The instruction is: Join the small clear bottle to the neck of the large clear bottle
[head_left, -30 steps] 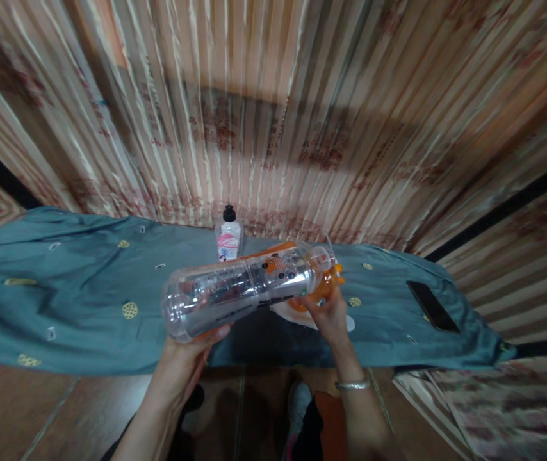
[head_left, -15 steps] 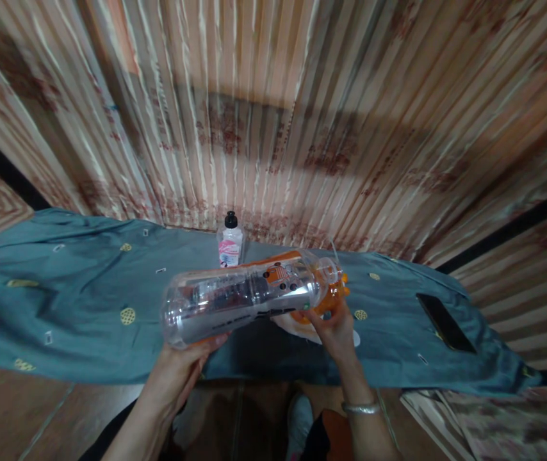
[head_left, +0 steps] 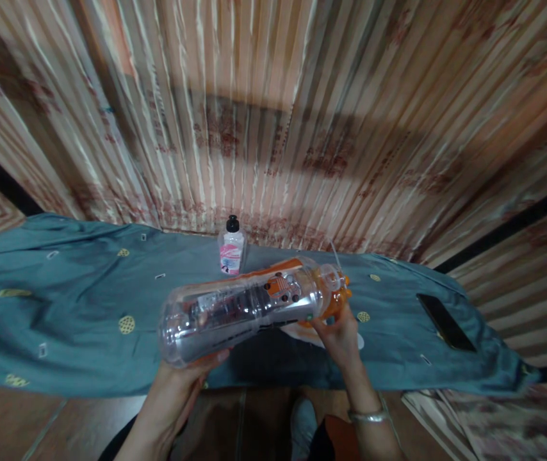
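Bottle (head_left: 249, 314), long axis crosswise, neck (head_left: 330, 276) pointing right

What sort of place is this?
Probably a curtained-off corner of a home: pleated pink-beige patterned fabric curtains hang behind a long teal printed cloth spread like a table cover, above a brown tiled floor.

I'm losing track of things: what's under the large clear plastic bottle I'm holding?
A flat white object shows below its neck end, over the teal patterned cloth; the bottle and your right hand cover the rest.
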Tool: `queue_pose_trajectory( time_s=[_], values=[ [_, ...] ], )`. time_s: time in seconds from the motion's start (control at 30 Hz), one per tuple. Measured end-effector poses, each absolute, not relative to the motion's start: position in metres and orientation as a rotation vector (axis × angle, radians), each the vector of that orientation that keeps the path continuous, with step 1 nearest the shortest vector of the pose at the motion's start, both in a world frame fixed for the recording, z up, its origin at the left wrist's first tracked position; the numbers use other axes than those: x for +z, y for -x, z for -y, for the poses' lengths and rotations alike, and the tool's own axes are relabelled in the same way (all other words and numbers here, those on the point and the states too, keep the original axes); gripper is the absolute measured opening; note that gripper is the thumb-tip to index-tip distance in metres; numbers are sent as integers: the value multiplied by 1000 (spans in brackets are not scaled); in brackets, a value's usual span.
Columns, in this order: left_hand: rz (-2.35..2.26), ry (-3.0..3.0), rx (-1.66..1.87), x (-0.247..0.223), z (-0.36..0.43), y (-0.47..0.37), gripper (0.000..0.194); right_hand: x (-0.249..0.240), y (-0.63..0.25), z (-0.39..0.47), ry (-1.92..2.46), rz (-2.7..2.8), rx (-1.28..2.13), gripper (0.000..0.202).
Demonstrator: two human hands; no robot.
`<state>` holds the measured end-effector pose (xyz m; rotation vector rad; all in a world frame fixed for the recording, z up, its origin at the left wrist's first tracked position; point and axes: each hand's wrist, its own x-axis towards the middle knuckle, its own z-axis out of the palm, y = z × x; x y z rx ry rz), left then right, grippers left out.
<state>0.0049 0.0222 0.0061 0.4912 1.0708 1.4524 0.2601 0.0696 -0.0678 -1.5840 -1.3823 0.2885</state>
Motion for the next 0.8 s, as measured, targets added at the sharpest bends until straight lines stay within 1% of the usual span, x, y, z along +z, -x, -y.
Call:
queue_pose_trajectory(
  time_s=[0.2,0.4,0.6,0.8],
  values=[
    [-1080,-495,1452,7,-18,-5,71,-71,-261,-70,1550,1382,321,56],
    [-1075,-502,1461,9,-15,-8,77,-68,-259,-69,1600,1385,242,49],
    [-1075,-495,1433,10,-13,-6,72,-71,-262,-69,1653,1398,226,53],
    [-1045,-464,1432,7,-14,-6,81,-69,-262,-69,1677,1384,209,54]
  ],
)
